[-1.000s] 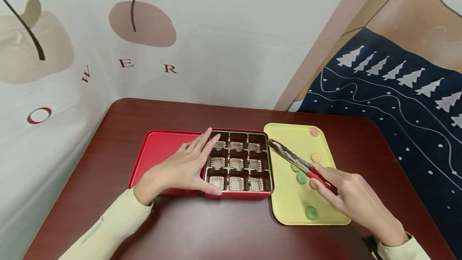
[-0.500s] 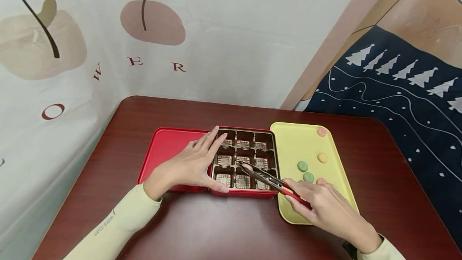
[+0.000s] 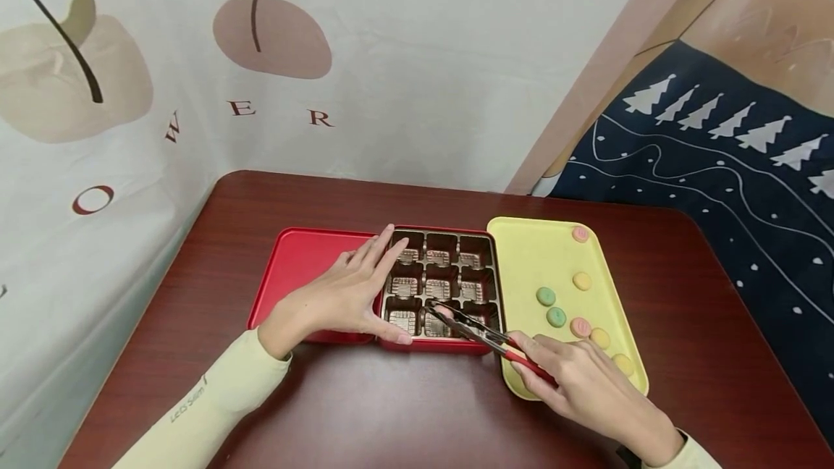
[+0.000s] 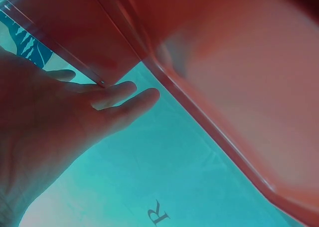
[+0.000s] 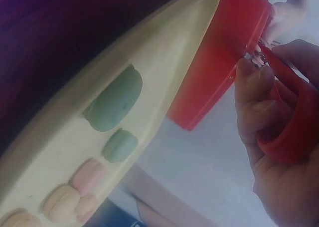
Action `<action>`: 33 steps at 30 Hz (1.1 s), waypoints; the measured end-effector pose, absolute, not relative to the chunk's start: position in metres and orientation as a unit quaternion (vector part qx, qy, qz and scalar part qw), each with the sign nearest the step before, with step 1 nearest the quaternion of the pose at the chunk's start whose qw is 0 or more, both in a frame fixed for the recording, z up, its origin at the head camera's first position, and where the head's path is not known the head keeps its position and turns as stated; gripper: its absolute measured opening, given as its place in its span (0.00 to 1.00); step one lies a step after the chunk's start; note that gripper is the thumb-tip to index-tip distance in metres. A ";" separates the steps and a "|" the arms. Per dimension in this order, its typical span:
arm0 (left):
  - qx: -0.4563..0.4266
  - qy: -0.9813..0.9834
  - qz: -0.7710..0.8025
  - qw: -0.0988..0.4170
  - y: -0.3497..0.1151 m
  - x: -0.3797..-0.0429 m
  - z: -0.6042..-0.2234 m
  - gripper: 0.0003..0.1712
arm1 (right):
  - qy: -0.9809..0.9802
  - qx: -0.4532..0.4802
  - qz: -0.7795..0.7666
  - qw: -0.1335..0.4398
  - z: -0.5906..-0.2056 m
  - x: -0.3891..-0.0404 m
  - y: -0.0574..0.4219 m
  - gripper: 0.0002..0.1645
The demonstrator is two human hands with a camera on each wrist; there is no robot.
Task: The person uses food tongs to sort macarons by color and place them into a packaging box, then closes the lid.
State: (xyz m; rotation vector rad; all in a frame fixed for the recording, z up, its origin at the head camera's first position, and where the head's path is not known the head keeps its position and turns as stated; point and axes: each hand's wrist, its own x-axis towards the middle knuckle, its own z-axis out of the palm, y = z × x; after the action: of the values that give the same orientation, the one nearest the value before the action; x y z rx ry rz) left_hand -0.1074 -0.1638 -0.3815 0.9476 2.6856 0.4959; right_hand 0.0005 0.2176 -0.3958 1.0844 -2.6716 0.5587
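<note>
My left hand [image 3: 342, 292] lies spread over the left side of a red box [image 3: 443, 347], fingers nearly straight, thumb at its front edge. Inside the box sits a brown divided insert [image 3: 454, 265] with rows of square compartments. With my right hand [image 3: 582, 378] I grip tongs [image 3: 478, 331] by their red handle [image 5: 294, 137]. Between the tong tips is a pink macaron [image 3: 444, 311], partly hidden, at the front middle compartment. A yellow tray [image 3: 521, 252] right of the box bears green macarons [image 3: 546, 296], pink macarons [image 3: 580, 327] and yellow macarons [image 3: 582, 281].
A red lid [image 3: 306, 259] lies left of the box, partly under my left forearm and hand. Everything stands on a dark brown table [image 3: 391, 411]. A printed cloth [image 3: 417, 78] hangs behind the table.
The tongs in my right hand have moved left from the tray to over the box, then slightly lower toward the front middle compartment. My left hand stays on the box.
</note>
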 end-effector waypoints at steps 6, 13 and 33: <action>0.320 0.923 0.173 0.128 -0.168 -0.106 -0.379 0.86 | -0.900 0.373 0.200 0.104 -0.397 0.000 0.216 0.24; 0.321 0.922 0.177 0.127 -0.171 -0.106 -0.378 0.86 | -0.901 0.365 0.200 0.126 -0.399 0.002 0.220 0.31; 0.328 0.917 0.182 0.132 -0.165 -0.109 -0.383 0.86 | -0.949 0.219 0.112 0.198 -0.401 0.025 0.317 0.38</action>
State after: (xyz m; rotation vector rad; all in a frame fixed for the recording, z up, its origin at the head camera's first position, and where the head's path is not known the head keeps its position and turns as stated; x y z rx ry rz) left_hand -0.1092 -0.1647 -0.3831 0.9525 2.6626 0.5294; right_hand 0.0255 0.3168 -0.4008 0.6119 -2.6550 0.3146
